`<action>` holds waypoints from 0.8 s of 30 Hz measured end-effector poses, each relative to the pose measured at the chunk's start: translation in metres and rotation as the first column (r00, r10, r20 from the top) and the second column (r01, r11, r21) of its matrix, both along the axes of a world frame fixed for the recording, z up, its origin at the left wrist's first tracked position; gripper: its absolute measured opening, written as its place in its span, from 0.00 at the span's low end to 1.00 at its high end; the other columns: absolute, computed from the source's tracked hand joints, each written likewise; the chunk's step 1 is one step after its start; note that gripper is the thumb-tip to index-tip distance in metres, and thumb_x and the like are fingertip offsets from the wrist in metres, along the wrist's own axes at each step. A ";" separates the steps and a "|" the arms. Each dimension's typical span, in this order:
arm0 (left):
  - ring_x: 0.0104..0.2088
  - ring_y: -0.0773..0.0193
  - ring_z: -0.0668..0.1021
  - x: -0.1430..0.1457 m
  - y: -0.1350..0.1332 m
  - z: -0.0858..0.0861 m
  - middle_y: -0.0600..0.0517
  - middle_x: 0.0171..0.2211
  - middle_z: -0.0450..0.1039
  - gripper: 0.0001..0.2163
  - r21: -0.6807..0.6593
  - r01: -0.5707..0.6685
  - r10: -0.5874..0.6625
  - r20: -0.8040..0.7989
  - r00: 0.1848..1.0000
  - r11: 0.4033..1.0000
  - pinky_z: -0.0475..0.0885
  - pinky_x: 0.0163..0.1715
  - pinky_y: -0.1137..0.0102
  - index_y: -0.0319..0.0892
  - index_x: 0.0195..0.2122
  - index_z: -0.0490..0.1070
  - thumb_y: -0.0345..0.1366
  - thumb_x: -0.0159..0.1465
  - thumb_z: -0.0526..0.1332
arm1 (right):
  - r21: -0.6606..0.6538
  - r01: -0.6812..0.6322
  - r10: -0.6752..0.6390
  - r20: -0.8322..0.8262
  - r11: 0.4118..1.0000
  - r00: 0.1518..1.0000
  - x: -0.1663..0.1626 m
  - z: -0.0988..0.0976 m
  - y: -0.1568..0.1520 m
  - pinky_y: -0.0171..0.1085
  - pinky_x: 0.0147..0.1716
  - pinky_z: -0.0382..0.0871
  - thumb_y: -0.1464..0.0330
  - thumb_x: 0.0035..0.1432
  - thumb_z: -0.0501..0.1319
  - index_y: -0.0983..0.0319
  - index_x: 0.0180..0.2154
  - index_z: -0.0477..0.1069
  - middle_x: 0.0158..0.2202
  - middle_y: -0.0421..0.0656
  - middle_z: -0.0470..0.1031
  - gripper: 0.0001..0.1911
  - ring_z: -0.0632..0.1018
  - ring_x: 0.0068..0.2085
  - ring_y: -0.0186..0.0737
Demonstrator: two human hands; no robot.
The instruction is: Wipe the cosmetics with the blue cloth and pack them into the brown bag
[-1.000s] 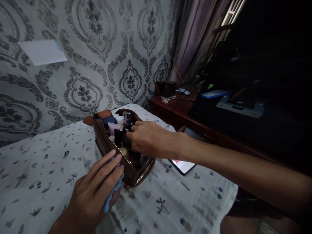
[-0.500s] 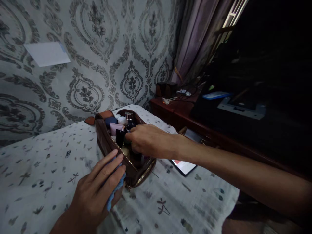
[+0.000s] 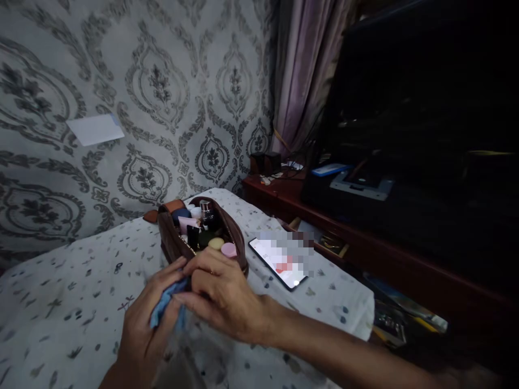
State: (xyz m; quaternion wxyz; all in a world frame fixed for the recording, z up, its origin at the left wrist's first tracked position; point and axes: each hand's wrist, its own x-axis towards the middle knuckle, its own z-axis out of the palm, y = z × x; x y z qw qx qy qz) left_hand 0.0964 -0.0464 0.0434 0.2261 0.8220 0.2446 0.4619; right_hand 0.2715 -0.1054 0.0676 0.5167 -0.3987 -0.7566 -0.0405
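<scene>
My left hand [image 3: 140, 319] is closed around a crumpled blue cloth [image 3: 161, 310]. My right hand [image 3: 233, 300] meets it there, with its thumb and fingertips pinching at the cloth's edge; whether anything else lies between the fingers is hidden. Just beyond both hands sits a brown zippered toiletry bag [image 3: 169, 246], unzipped. Inside it are a dark bottle with a silver cap [image 3: 207, 214], a pale pink tube [image 3: 187, 224], a yellowish round lid [image 3: 215, 243] and a pink round lid [image 3: 229, 249]. My hands cover the bag's near end.
A phone [image 3: 279, 263] with a lit screen lies right of the bag on the patterned white sheet [image 3: 68, 302]. Farther right stand a dark red wooden desk [image 3: 275, 189] with a drawer pulled out [image 3: 332, 244] and a large black screen [image 3: 405, 119]. The patterned wall is behind.
My right hand has come out of the bag and back toward me, to the blue cloth in my left hand. The pink and yellowish lids and more of the phone now show.
</scene>
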 end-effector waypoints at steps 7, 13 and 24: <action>0.59 0.51 0.74 -0.004 -0.033 -0.009 0.50 0.56 0.75 0.27 -0.792 0.063 0.334 0.327 0.884 0.608 0.78 0.45 0.69 0.49 0.53 0.74 0.60 0.59 0.61 | -0.021 0.094 -0.093 0.064 0.995 0.994 -0.044 -0.034 -0.006 0.48 0.60 0.64 0.56 0.68 0.55 0.64 0.60 0.65 0.61 0.55 0.65 0.26 0.65 0.61 0.49; 0.51 0.56 0.79 -0.003 -0.049 -0.009 0.49 0.52 0.77 0.21 -0.907 0.251 0.440 0.387 0.810 0.337 0.79 0.36 0.74 0.46 0.50 0.76 0.50 0.59 0.65 | -0.103 0.020 -0.027 -0.068 0.995 0.997 -0.063 -0.060 0.006 0.44 0.59 0.63 0.65 0.60 0.66 0.59 0.35 0.76 0.52 0.45 0.74 0.04 0.66 0.60 0.44; 0.54 0.56 0.77 -0.020 -0.055 -0.020 0.49 0.53 0.77 0.22 -0.868 0.322 0.414 0.469 0.780 0.377 0.79 0.40 0.74 0.46 0.49 0.77 0.52 0.58 0.67 | -0.121 -0.058 0.008 -0.377 0.991 0.926 -0.080 -0.066 0.012 0.37 0.42 0.69 0.57 0.59 0.67 0.60 0.23 0.65 0.32 0.42 0.73 0.19 0.73 0.41 0.39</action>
